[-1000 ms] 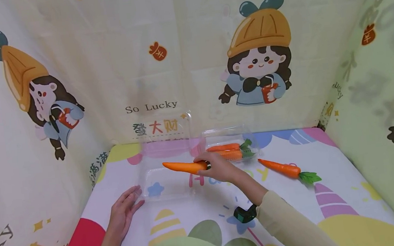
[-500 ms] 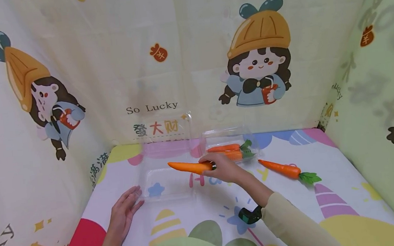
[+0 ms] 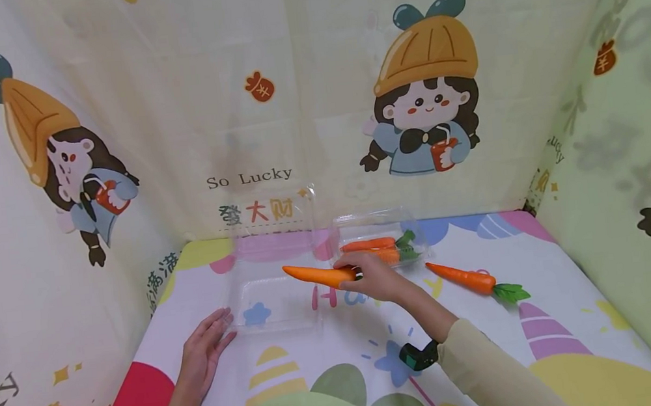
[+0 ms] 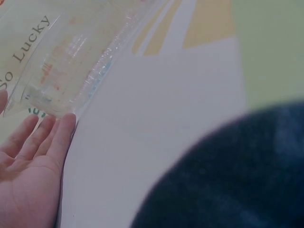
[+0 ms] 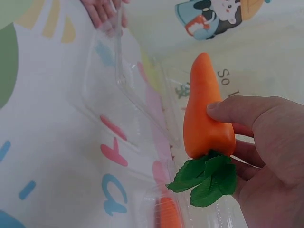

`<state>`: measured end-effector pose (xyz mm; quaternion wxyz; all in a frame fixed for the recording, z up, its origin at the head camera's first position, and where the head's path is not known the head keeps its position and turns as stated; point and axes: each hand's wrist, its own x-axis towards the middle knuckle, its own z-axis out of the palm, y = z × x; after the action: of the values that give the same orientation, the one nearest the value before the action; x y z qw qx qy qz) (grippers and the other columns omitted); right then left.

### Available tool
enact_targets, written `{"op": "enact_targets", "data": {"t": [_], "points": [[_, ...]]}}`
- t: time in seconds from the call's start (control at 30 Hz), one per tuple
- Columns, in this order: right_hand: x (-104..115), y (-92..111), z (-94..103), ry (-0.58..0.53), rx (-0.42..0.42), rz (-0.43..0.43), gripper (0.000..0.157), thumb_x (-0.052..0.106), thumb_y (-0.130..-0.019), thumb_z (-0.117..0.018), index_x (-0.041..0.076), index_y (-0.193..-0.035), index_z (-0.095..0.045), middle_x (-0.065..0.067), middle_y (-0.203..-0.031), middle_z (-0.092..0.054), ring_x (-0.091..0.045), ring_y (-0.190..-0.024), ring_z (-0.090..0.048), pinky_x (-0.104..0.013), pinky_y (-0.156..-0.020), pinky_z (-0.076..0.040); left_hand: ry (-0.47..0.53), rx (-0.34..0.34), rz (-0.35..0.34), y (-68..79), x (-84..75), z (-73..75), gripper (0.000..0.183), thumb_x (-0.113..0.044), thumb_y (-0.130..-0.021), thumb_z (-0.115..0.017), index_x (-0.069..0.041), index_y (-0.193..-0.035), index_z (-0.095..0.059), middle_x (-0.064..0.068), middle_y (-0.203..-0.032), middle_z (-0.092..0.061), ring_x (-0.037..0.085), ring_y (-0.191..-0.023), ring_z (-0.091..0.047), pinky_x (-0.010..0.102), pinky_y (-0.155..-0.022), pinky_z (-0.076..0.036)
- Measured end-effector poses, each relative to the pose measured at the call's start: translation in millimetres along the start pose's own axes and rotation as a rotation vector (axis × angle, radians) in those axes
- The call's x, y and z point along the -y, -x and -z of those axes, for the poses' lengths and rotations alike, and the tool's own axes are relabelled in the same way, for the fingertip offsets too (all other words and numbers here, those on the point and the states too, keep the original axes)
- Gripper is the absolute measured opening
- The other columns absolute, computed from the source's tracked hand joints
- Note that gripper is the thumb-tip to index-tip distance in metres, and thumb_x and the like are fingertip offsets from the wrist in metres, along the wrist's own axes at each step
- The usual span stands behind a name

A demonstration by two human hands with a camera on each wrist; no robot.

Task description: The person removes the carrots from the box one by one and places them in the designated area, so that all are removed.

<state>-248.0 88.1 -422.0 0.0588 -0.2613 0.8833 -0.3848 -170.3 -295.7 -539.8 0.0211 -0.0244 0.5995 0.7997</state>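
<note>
In the head view my right hand [image 3: 375,276] grips an orange carrot [image 3: 316,275] by its thick end, above the table and over the right side of an open clear plastic box [image 3: 278,325]. The right wrist view shows the thumb and fingers round this carrot [image 5: 204,109], its green leaves [image 5: 209,179] below the hand. My left hand [image 3: 205,345] touches the left edge of the clear box with straight fingers. In the left wrist view the fingertips of the left hand [image 4: 38,171] rest against the box's side [image 4: 61,71].
Behind the right hand stands a second clear box [image 3: 374,218] with orange carrots [image 3: 367,245] in it. Another carrot [image 3: 468,279] with green leaves lies on the table at the right. A printed cloth [image 3: 315,99] hangs behind the table.
My right hand has moved slightly to the right with the carrot. The left hand stays at the box's edge.
</note>
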Motion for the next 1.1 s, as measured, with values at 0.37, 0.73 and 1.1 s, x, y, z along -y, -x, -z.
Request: {"op": "enact_targets", "data": {"t": [0.37,0.73,1.1], "points": [[-7.7,7.7,3.7,0.001,-0.019,0.013,0.030,0.013,-0.085,-0.074,0.010,-0.114,-0.069,-0.002,-0.107,-0.067,-0.014,-0.090,-0.059,-0.034,-0.090,-0.057,0.015,-0.007,0.024,-3.0,0.1,1.3,0.053,-0.022,-0.103,-0.045,-0.002,-0.150,-0.029,-0.005,-0.143,-0.049,0.005,-0.129,-0.053,0.027,-0.103,-0.045],[-8.5,16.6,7.7,0.012,-0.027,-0.039,0.031,0.015,-0.085,-0.074,0.013,-0.116,-0.069,-0.002,-0.112,-0.066,-0.015,-0.092,-0.060,-0.035,-0.090,-0.057,0.026,-0.008,0.037,-4.4,0.1,2.1,0.055,-0.022,-0.103,-0.045,-0.002,-0.151,-0.027,-0.004,-0.146,-0.047,0.004,-0.129,-0.053,0.027,-0.103,-0.046],[-12.4,21.0,10.5,0.008,-0.029,-0.078,0.034,0.016,-0.085,-0.074,0.015,-0.119,-0.068,0.000,-0.111,-0.066,-0.015,-0.093,-0.059,-0.034,-0.091,-0.057,0.042,0.014,0.018,-5.1,0.1,3.5,0.052,-0.020,-0.103,-0.044,-0.001,-0.149,-0.030,-0.007,-0.140,-0.052,0.004,-0.127,-0.054,0.026,-0.101,-0.047]]}}
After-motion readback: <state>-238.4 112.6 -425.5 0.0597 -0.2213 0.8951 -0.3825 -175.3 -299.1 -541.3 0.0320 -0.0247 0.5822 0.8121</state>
